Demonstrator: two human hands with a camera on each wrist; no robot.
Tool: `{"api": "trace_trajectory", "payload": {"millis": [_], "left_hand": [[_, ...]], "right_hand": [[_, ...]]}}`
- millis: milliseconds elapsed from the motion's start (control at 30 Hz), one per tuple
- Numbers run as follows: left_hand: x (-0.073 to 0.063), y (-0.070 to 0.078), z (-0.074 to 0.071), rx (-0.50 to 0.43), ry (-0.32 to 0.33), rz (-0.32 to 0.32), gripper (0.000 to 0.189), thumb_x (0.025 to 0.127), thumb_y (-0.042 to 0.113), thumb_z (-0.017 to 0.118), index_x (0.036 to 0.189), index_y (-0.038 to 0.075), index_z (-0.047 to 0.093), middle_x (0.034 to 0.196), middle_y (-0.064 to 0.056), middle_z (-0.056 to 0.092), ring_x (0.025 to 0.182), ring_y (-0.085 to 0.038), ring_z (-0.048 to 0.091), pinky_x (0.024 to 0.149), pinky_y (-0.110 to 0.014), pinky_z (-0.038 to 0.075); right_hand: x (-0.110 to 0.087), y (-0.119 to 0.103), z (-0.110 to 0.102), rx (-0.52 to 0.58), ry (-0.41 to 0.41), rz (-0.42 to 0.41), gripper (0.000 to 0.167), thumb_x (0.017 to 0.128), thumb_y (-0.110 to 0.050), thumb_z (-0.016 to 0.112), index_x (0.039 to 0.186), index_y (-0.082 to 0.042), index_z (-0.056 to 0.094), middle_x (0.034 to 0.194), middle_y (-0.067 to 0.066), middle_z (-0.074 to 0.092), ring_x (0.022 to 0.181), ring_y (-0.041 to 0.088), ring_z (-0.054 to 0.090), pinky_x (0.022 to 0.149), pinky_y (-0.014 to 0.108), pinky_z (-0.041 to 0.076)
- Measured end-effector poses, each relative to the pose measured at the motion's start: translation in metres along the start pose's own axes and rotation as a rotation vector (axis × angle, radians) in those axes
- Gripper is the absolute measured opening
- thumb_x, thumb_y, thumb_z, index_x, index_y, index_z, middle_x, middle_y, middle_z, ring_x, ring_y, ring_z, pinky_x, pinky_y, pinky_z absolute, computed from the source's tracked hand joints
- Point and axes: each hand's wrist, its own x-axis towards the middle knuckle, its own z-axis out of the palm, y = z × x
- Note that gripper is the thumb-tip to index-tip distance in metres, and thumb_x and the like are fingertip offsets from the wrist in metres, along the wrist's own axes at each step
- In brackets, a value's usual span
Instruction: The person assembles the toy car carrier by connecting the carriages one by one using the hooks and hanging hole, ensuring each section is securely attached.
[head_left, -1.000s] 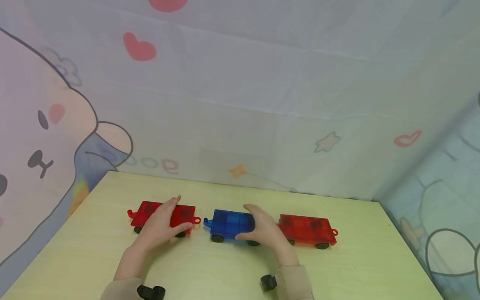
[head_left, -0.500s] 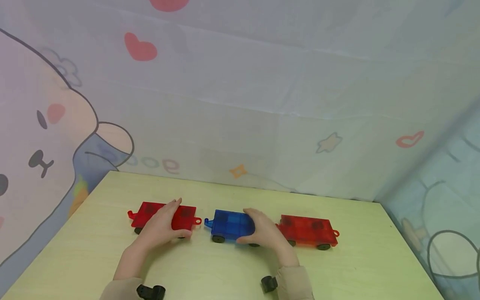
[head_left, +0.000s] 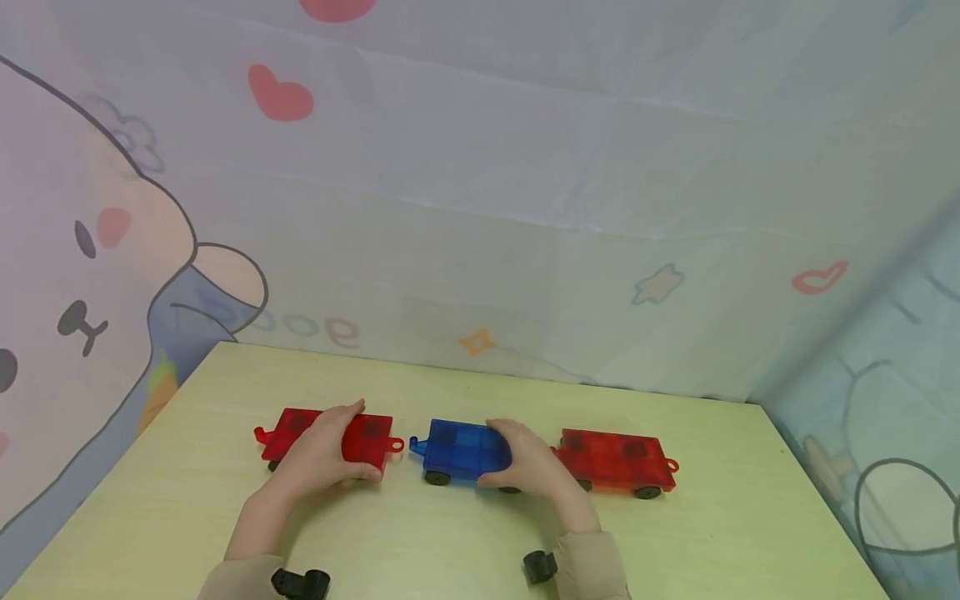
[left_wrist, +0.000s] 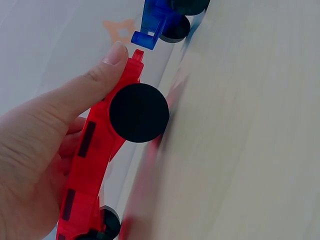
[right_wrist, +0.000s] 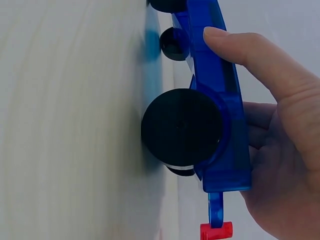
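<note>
My left hand (head_left: 321,450) grips a red toy train car (left_wrist: 90,175) across its width, thumb on the near side by its ring end. My right hand (head_left: 531,458) holds a blue toy train car (head_left: 459,446) the same way, near its right end. The blue car's hook (left_wrist: 145,39) lies close to the red car's ring (left_wrist: 138,56), with a small gap between them. A second red car (head_left: 617,460) stands right of my right hand. In the right wrist view its red hook (right_wrist: 216,231) meets the blue car's ring (right_wrist: 216,210).
The cars form a row across the pale wooden table (head_left: 420,550). Behind the table hangs a printed cloth (head_left: 480,167) with a cartoon animal and hearts. A black wrist camera mount (head_left: 302,583) sits at the left sleeve, another mount (head_left: 540,567) at the right.
The left thumb has come in against the near side of the red car, and that car has shifted slightly toward me. My right hand and the blue car look almost unchanged.
</note>
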Motion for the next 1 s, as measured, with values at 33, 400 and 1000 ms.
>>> {"api": "trace_trajectory", "payload": {"millis": [33, 400, 1000], "left_hand": [[-0.0002, -0.0001, -0.0004, -0.001, 0.001, 0.004, 0.107, 0.066, 0.043, 0.088, 0.148, -0.001, 0.036, 0.146, -0.024, 0.045, 0.132, -0.044, 0.041, 0.101, -0.062, 0.044], [-0.0023, -0.0022, -0.0021, -0.032, -0.017, 0.018, 0.107, 0.064, 0.036, 0.091, 0.148, -0.001, 0.036, 0.144, -0.02, 0.047, 0.132, -0.042, 0.041, 0.101, -0.06, 0.046], [-0.001, -0.0053, 0.0, -0.065, 0.008, 0.02, 0.105, 0.064, 0.039, 0.091, 0.147, 0.001, 0.039, 0.141, -0.016, 0.051, 0.129, -0.039, 0.045, 0.098, -0.058, 0.048]], "right_hand": [[0.0001, 0.0004, 0.0001, -0.005, 0.0, -0.008, 0.08, 0.077, -0.027, 0.083, 0.142, 0.001, 0.046, 0.145, 0.019, 0.049, 0.135, 0.038, 0.044, 0.11, 0.055, 0.038], [-0.0008, 0.0009, -0.0001, 0.001, -0.021, -0.011, 0.078, 0.077, -0.026, 0.081, 0.142, 0.0, 0.047, 0.145, 0.018, 0.049, 0.135, 0.038, 0.044, 0.11, 0.056, 0.039], [-0.0029, 0.0013, -0.0007, 0.002, -0.036, -0.012, 0.078, 0.078, -0.025, 0.081, 0.143, -0.001, 0.045, 0.147, 0.02, 0.047, 0.137, 0.04, 0.041, 0.111, 0.058, 0.036]]}}
